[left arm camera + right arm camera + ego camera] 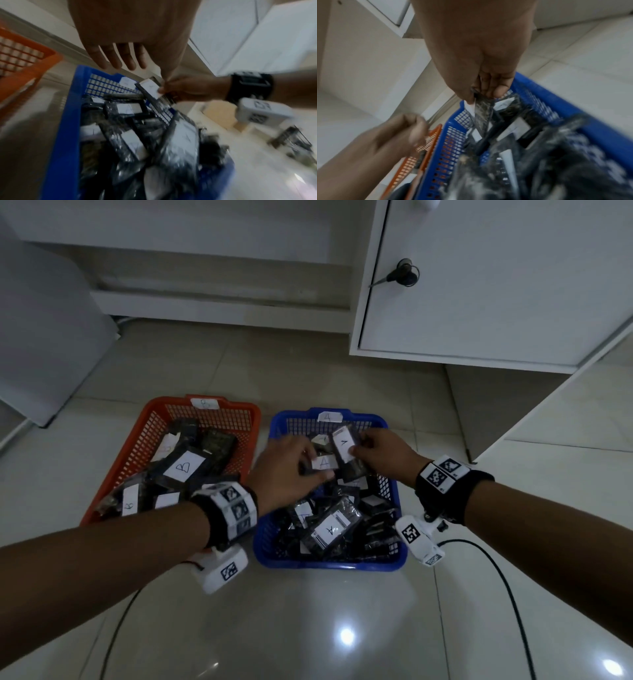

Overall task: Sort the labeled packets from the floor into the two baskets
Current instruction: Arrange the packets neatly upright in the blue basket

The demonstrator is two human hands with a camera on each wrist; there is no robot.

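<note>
Head view, centre frame: right hand (pixel 380 455) pinches a dark packet (pixel 344 445) over the blue basket (pixel 394 494), tagged "A"; orange basket (pixel 144 440), centre left, holds "B" packets.
Left wrist view: left hand (pixel 123 40) fingers straight, empty.
Right wrist view: packet corner pinched. Looks light, crinkly, slippery film; best held by an edge.

This looks like an indoor room of a home or small office, seen at floor level. The floor (pixel 342 611) is glossy pale tile with ceiling lights reflected in it. White laminate furniture stands on it: a cabinet door (pixel 496 275) with a key in its lock (pixel 406 273), beside an open desk base with a low rail (pixel 219 302). Which kind of room cannot be told.
</note>
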